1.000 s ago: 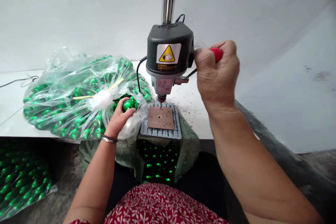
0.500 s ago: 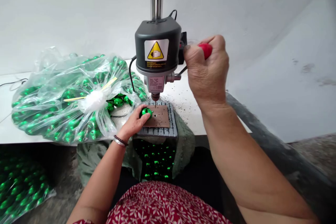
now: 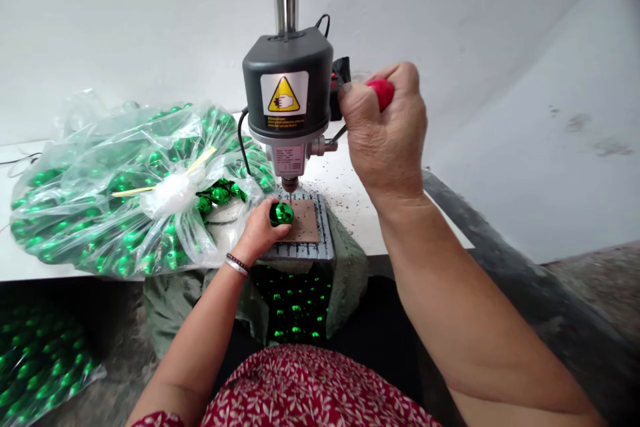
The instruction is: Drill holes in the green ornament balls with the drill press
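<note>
A shiny green ball (image 3: 284, 213) sits between the thumb and fingers of my left hand (image 3: 263, 223), over the brown board (image 3: 306, 227) on the drill press base. Just above the ball is the thin bit (image 3: 291, 199) of the drill press (image 3: 289, 90); whether they touch I cannot tell. My right hand (image 3: 387, 130), raised at the machine's right side, is closed round its red-knobbed feed lever (image 3: 381, 93). The ball's left side is partly hidden by my fingers.
A clear plastic bag (image 3: 125, 193) full of green balls lies on the white table (image 3: 345, 193) to the left. Another bag of balls (image 3: 45, 360) is at lower left. Below the base, more green balls (image 3: 295, 310) show between folds of green cloth (image 3: 350, 273). Dark shavings dot the base and table.
My left hand has brought the green ball rightward across the board to beneath the bit, turning it a little. My right hand keeps its hold on the lever. The whole view has shifted slightly.
</note>
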`<state>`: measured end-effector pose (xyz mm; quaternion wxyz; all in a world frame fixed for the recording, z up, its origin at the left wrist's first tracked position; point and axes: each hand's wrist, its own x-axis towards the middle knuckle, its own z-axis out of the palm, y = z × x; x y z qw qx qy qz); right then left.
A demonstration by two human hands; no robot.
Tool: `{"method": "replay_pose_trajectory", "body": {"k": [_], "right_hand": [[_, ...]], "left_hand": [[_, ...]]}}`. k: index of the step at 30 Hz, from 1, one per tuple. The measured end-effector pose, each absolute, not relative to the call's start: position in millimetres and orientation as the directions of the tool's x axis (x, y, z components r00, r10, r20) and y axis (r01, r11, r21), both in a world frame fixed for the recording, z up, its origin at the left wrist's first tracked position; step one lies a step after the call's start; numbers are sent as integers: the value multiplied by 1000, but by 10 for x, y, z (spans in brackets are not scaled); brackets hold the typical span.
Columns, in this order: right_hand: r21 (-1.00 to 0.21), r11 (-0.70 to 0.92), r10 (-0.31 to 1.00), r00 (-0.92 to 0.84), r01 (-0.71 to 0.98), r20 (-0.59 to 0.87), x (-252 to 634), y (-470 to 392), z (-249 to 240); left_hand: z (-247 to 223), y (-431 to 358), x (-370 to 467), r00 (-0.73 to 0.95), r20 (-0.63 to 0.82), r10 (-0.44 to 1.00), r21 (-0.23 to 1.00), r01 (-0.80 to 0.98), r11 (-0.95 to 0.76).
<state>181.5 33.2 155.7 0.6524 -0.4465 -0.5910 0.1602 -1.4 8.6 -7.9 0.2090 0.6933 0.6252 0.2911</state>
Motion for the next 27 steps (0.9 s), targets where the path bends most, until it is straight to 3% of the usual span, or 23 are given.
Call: {"method": "replay_pose_trajectory", "body": {"k": [7,17,22,27], "right_hand": [[-781,501,739,286,373,610,1795,290,1609],[-704,532,680,257,472,686,1861,352,1531],[-633,579,589,274,513,760,1886,316,1420],[-635,548,585,294,544,756,1920,204,1369]], "left_hand": [[-55,166,40,179,191,965,585,769,-258],[-216,89,69,101,121,988,807,569,-157],[-235,112,143,62,105,992,827,548,-122],[-245,136,153,29,71,997,829,553,-75]]}}
